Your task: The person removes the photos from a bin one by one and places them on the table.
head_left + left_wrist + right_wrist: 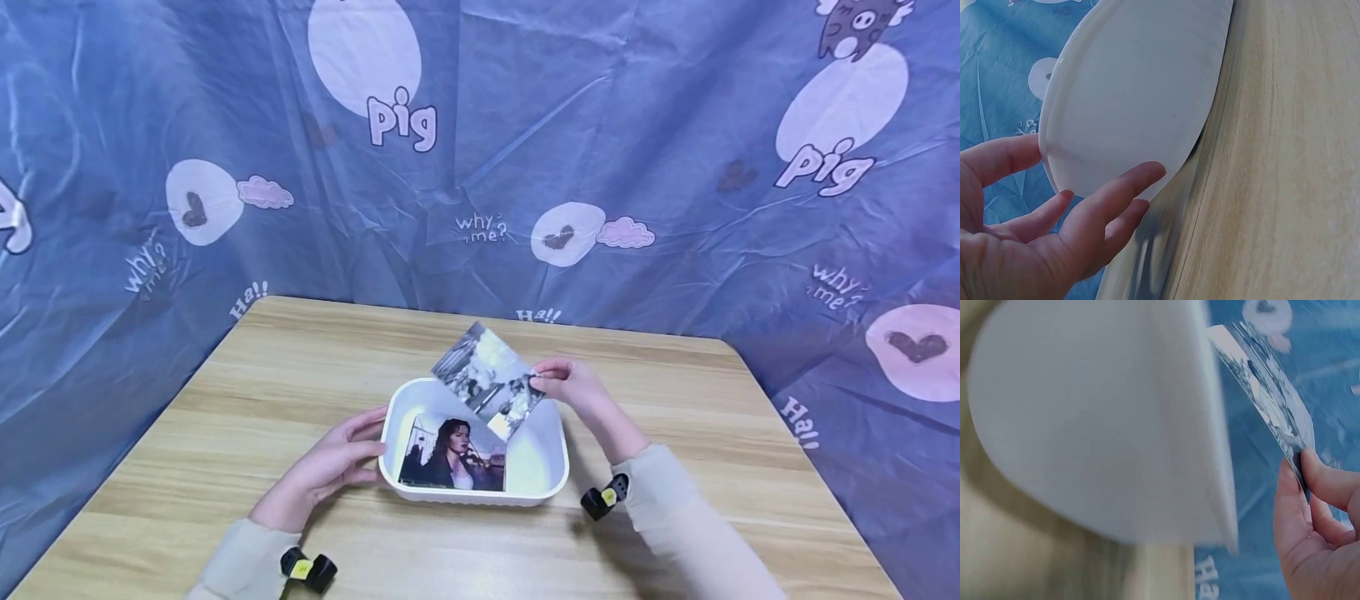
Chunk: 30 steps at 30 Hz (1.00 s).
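- The right hand (573, 387) pinches a black-and-white photo (487, 380) by its right edge, thumb and fingers closed on the card; the photo hangs tilted above the far half of the white tray (543, 467).
- In the right wrist view the same photo (1266, 394) shows nearly edge-on, clear of the tray's outer wall (1104, 425), with the fingertips (1329, 481) clamped on its lower corner.
- The left hand (330, 467) rests against the tray's left side with fingers extended and relaxed, grasping nothing; the left wrist view shows its fingertips (1141, 178) touching the underside of the wall (1135, 87).
- A colour photo (453, 456) of a dark-haired figure already lies flat in the tray, toward the near-left side.
- The tray sits on the wooden tabletop (225, 400), near its middle, with a blue printed cloth (600, 125) hung behind.
- To do this step well, I judge the held photo should be levelled before it goes lower, so that its near corner does not catch on the tray rim or on the print beneath.
- The pinch looks best kept at the edge, light enough not to crease the card, and the picture face kept free of fingertips.
- The left hand's steadying touch seems worth keeping, since the light tray could slide on the smooth wood.
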Each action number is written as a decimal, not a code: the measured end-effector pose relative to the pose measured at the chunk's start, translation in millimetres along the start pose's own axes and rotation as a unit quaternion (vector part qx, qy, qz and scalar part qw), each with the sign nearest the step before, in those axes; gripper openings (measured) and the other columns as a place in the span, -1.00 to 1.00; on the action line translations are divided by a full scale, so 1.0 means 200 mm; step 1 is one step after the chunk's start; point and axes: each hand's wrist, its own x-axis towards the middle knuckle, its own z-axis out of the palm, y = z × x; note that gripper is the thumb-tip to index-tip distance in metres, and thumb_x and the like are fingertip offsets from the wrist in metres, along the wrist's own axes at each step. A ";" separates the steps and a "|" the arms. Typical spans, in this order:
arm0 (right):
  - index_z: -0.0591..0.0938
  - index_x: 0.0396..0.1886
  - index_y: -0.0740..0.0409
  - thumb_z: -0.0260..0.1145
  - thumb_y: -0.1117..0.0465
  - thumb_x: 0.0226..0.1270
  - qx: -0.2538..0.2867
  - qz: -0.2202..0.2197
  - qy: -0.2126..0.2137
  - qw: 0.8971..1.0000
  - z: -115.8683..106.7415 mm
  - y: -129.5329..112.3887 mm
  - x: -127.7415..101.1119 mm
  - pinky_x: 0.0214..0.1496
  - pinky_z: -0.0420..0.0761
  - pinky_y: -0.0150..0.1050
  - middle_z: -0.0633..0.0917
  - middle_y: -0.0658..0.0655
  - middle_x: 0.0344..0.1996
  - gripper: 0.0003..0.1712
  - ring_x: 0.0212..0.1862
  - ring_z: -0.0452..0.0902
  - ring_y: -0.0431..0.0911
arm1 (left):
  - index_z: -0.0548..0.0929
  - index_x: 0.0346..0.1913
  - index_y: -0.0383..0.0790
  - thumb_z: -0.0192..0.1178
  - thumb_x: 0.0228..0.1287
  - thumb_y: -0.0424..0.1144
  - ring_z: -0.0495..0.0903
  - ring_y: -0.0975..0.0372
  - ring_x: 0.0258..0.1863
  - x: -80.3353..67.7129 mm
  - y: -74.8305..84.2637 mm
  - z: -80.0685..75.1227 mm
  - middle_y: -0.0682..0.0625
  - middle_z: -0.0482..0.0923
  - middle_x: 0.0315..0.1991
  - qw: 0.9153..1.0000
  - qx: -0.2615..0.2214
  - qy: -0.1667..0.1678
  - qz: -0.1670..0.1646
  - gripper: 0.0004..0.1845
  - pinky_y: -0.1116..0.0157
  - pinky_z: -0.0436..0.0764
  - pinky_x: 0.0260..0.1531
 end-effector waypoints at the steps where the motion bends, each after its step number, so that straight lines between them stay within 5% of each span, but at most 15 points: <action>1: 0.63 -0.22 0.34 0.29 0.43 0.22 0.016 0.000 0.004 1.000 -0.03 0.00 0.00 -0.28 0.65 -0.50 0.65 -0.17 -0.53 -0.87 -0.41 0.57 -0.33 | -0.09 0.50 -0.40 0.11 0.26 -0.41 0.57 -0.02 0.10 0.00 0.00 0.00 -0.47 -0.13 0.47 1.000 0.000 0.001 0.000 -0.17 0.16 0.74 -0.11; 8: 0.60 -0.37 0.09 0.17 0.47 0.31 0.134 0.008 0.036 0.990 -0.20 0.04 0.01 -0.25 0.66 -0.54 0.65 -0.16 -0.50 -0.79 -0.39 0.59 -0.35 | -0.08 0.49 -0.41 0.11 0.25 -0.41 0.57 -0.03 0.10 0.00 0.00 0.00 -0.48 -0.12 0.47 1.000 0.003 0.002 0.001 -0.17 0.16 0.74 -0.11; 15: 0.63 -0.58 -0.01 0.13 0.49 0.33 0.280 0.054 0.151 0.946 -0.32 0.11 0.01 -0.24 0.67 -0.58 0.62 -0.12 -0.54 -0.61 -0.43 0.60 -0.35 | -0.09 0.49 -0.42 0.12 0.25 -0.41 0.58 0.00 0.08 0.00 0.00 -0.01 -0.48 -0.12 0.46 1.000 0.001 0.000 0.000 -0.16 0.18 0.75 -0.13; 17: 0.60 -0.57 0.01 0.16 0.48 0.32 0.288 0.073 0.185 0.937 -0.34 0.14 0.01 -0.24 0.67 -0.58 0.60 -0.11 -0.54 -0.65 -0.45 0.58 -0.36 | -0.09 0.49 -0.42 0.11 0.25 -0.41 0.58 0.00 0.09 0.00 0.00 0.00 -0.48 -0.12 0.47 1.000 0.000 0.001 0.000 -0.17 0.18 0.75 -0.13; 23: 0.58 -0.44 0.07 0.22 0.43 0.31 0.262 0.112 0.212 0.935 -0.37 0.25 0.03 -0.25 0.66 -0.58 0.62 -0.13 -0.57 -0.80 -0.49 0.55 -0.36 | -0.09 0.49 -0.42 0.11 0.25 -0.41 0.58 0.01 0.08 -0.01 0.00 0.01 -0.48 -0.10 0.46 1.000 0.001 0.002 0.000 -0.17 0.21 0.75 -0.15; 27: 0.56 -0.48 0.10 0.21 0.49 0.28 0.311 0.130 0.235 0.912 -0.36 0.29 0.06 -0.18 0.68 -0.56 0.61 -0.09 -0.58 -0.76 -0.48 0.57 -0.32 | -0.08 0.49 -0.41 0.13 0.24 -0.41 0.59 0.03 0.06 -0.01 0.00 0.01 -0.47 -0.09 0.47 1.000 -0.001 0.007 -0.002 -0.16 0.23 0.76 -0.18; 30: 0.53 -0.44 0.13 0.20 0.52 0.26 0.295 0.120 0.255 0.913 -0.35 0.32 0.08 -0.21 0.68 -0.56 0.59 -0.11 -0.60 -0.79 -0.51 0.57 -0.34 | -0.08 0.50 -0.41 0.13 0.24 -0.41 0.60 0.03 0.05 -0.02 -0.01 0.02 -0.47 -0.10 0.47 1.000 -0.003 0.008 -0.003 -0.15 0.22 0.76 -0.18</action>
